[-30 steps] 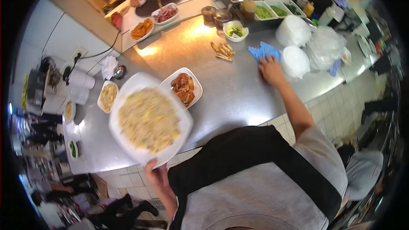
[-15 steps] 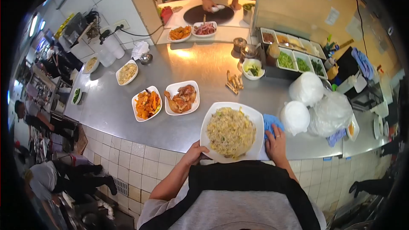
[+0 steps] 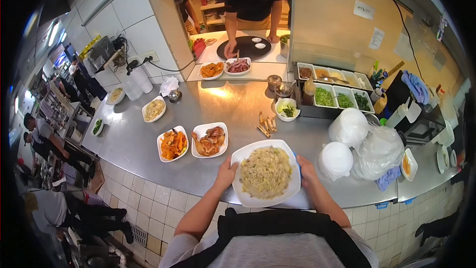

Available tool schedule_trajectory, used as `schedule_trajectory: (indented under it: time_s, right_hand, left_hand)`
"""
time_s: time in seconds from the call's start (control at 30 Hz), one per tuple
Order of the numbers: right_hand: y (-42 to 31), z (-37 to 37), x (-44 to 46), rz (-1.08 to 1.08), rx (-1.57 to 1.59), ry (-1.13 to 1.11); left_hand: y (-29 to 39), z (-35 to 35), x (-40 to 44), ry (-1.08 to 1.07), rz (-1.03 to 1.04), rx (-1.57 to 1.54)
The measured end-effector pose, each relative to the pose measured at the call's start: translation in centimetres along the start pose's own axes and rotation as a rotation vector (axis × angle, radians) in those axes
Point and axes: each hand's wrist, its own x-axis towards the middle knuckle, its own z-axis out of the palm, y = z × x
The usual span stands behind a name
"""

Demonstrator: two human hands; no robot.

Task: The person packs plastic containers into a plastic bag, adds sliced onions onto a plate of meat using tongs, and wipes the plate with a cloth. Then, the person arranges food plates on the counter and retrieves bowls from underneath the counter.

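Observation:
A square white plate heaped with fried rice is at the counter's near edge, in front of my body. My left hand grips its left rim, the thumb on the edge and the fingers hidden beneath. At the right rim, my right hand is closed on a blue cloth, of which only a sliver shows against the plate. Just beyond the plate are a white dish of roast chicken, a dish of orange fried pieces and several clothespins.
Lidded white tubs and a plastic bag stand at right. Behind them are topping trays. A bowl of greens sits mid-counter. A co-worker stands beyond the pass window, one hand at a round black tray.
My left hand has shifted up along the plate's left side. My right hand has gone from wiping-cloth contact beside the plate to its right rim. The co-worker's hand has left the small white dishes.

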Motion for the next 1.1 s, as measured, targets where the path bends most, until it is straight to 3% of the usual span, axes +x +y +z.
schedule_trajectory:
  time_s: [0.13,0.2,0.23,0.33,0.4,0.47,0.53,0.63,0.73,0.77,0.83,0.93,1.03,1.1]
  right_hand:
    - [-3.5,0.5,3.1,0.261,-0.069,-0.160]
    - [-4.2,2.1,4.9,0.090,-0.530,-0.436]
    - [-4.7,3.7,5.5,0.123,-0.625,-0.506]
    - [-4.4,6.6,8.5,0.218,-0.692,-0.630]
    - [-4.1,5.8,9.5,0.100,-0.723,-0.669]
    - [-3.4,2.9,9.4,0.060,-0.754,-0.661]
    - [-4.0,0.7,4.8,0.078,-0.665,-0.451]
    - [-4.8,-0.6,-2.9,0.245,-0.111,-0.152]
    - [1.6,-3.1,-6.1,-0.014,0.246,-0.096]
    - [2.7,-2.7,-7.8,-0.127,0.326,-0.181]
    - [3.7,-1.6,-10.0,-0.143,0.393,0.019]
    - [3.5,-1.2,-11.4,-0.157,0.273,0.142]
    - [2.3,-3.4,-8.7,-0.112,0.129,-0.032]
    - [0.0,-3.4,-7.0,-0.099,-0.277,0.019]
  left_hand:
    - [2.4,0.7,3.6,-0.249,0.082,0.221]
    - [2.7,2.0,5.2,-0.444,0.173,0.144]
    - [3.6,2.8,5.6,-0.557,0.215,0.095]
    - [2.1,5.1,7.5,-0.583,0.325,0.322]
    - [2.5,5.2,7.0,-0.512,0.332,0.285]
    - [1.4,4.8,6.0,-0.400,0.365,0.210]
    - [1.4,4.2,3.7,-0.320,0.292,0.071]
    - [2.4,3.4,0.8,-0.225,0.155,-0.079]
    - [2.2,3.8,-0.5,-0.065,0.080,-0.151]
    - [2.1,3.9,-0.9,-0.003,0.051,-0.178]
    - [1.6,4.2,-1.4,0.067,0.053,-0.186]
    - [0.9,4.4,-1.3,0.121,0.060,-0.192]
    - [1.2,4.5,-1.2,0.118,0.046,-0.214]
    - [1.4,4.6,-0.9,0.117,0.042,-0.212]
